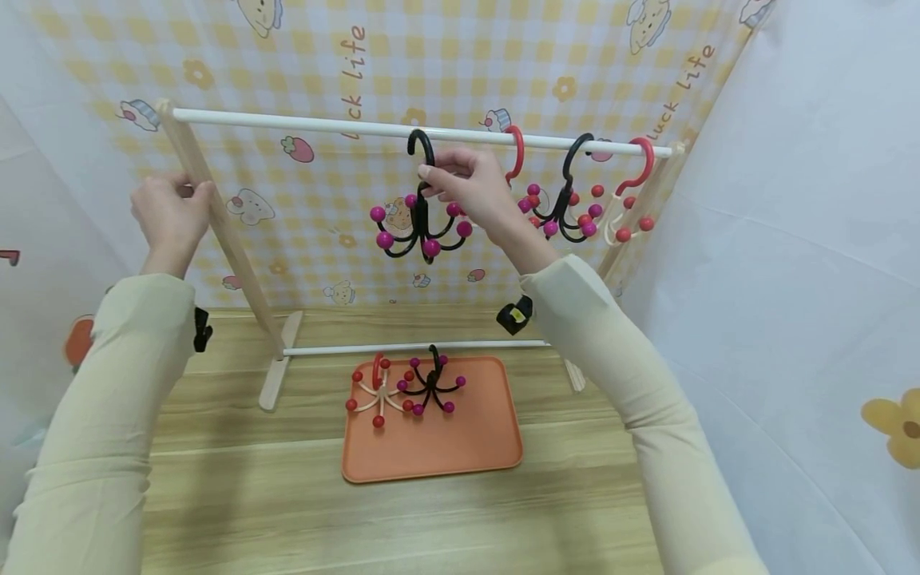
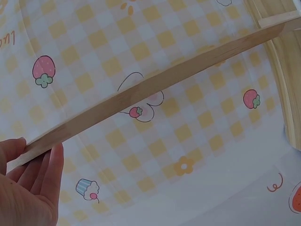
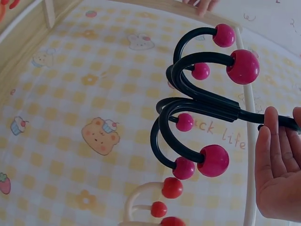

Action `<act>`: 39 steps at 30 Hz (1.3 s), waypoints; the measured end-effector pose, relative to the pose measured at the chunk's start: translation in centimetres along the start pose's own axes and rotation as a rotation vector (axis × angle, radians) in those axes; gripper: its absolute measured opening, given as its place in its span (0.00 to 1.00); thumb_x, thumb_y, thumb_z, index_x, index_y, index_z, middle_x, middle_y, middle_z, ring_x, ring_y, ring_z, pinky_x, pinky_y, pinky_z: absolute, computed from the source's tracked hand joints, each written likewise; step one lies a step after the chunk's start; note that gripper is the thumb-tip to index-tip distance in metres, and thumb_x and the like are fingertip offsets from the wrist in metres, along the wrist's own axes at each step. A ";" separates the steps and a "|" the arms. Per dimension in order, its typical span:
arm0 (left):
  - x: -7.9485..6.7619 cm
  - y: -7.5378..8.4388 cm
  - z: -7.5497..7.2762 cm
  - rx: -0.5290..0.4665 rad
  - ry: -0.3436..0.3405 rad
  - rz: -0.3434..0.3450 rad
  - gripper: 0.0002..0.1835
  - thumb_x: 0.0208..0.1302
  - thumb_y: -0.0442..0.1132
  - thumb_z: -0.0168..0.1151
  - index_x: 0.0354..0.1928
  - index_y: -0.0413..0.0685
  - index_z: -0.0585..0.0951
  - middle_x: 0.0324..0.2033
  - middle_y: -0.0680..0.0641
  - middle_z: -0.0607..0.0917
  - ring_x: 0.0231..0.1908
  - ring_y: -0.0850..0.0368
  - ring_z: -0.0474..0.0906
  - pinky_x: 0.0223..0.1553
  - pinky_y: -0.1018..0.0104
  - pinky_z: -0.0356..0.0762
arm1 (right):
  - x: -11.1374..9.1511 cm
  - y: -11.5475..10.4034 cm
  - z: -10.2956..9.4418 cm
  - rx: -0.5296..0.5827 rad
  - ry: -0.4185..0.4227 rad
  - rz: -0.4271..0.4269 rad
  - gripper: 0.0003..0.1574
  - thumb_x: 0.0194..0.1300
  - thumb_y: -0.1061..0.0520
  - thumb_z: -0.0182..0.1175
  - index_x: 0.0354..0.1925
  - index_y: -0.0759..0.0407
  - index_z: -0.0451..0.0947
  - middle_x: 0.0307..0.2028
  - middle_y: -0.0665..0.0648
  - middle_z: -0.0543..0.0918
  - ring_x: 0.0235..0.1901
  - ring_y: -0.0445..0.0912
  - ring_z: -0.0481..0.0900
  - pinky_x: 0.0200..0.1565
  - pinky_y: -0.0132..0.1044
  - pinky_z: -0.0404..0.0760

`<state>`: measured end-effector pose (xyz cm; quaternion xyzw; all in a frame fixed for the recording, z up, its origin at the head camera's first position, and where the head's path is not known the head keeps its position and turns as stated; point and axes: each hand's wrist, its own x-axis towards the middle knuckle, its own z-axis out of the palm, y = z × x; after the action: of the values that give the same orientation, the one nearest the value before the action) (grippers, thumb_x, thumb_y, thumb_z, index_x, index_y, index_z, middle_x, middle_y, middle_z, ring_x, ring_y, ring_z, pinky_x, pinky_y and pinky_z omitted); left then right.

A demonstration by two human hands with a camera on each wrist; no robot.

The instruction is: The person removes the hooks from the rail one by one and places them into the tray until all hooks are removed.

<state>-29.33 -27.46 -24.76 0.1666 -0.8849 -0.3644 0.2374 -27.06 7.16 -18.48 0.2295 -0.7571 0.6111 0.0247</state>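
My left hand grips the upper part of the rack's left wooden post, thumb on one side and fingers on the other. With fingers and thumb, my right hand pinches a black hook hanger at the neck below its hook. Pink balls tip its curved arms. The hook top is level with the white rod; whether it bears on the rod I cannot tell. A red-hooked hanger, partly hidden by my right hand, another black hanger and a red-hooked one hang rightward.
An orange tray lies on the wooden table. On it are a red-hooked hanger with cream arms and a black hanger. A lower white bar crosses behind the tray. Checked cloth forms the backdrop.
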 end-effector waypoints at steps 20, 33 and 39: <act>0.0 0.0 -0.2 -0.020 -0.046 -0.036 0.23 0.62 0.48 0.46 0.53 0.41 0.73 0.49 0.41 0.76 0.57 0.48 0.60 0.38 0.69 0.67 | -3.7 6.7 -1.7 -0.048 -0.061 0.113 0.12 0.58 0.57 0.58 0.38 0.64 0.76 0.32 0.59 0.81 0.34 0.53 0.78 0.40 0.46 0.73; -0.1 -0.1 -0.3 -0.019 -0.037 -0.026 0.23 0.62 0.47 0.47 0.53 0.40 0.73 0.47 0.41 0.77 0.56 0.48 0.61 0.38 0.69 0.66 | -6.4 11.0 -2.7 -0.048 -0.050 0.234 0.15 0.58 0.56 0.59 0.39 0.68 0.74 0.34 0.61 0.81 0.32 0.51 0.80 0.44 0.48 0.72; -0.1 -0.1 -0.2 -0.014 -0.027 -0.017 0.22 0.62 0.47 0.47 0.52 0.40 0.74 0.46 0.41 0.77 0.55 0.47 0.63 0.42 0.66 0.65 | -7.6 12.8 -3.0 -0.030 -0.031 0.299 0.14 0.57 0.56 0.60 0.38 0.65 0.76 0.32 0.59 0.82 0.29 0.48 0.80 0.42 0.46 0.74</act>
<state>-29.11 -27.61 -24.69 0.1677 -0.8840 -0.3746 0.2236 -25.78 14.26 -31.83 0.1230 -0.7922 0.5930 -0.0748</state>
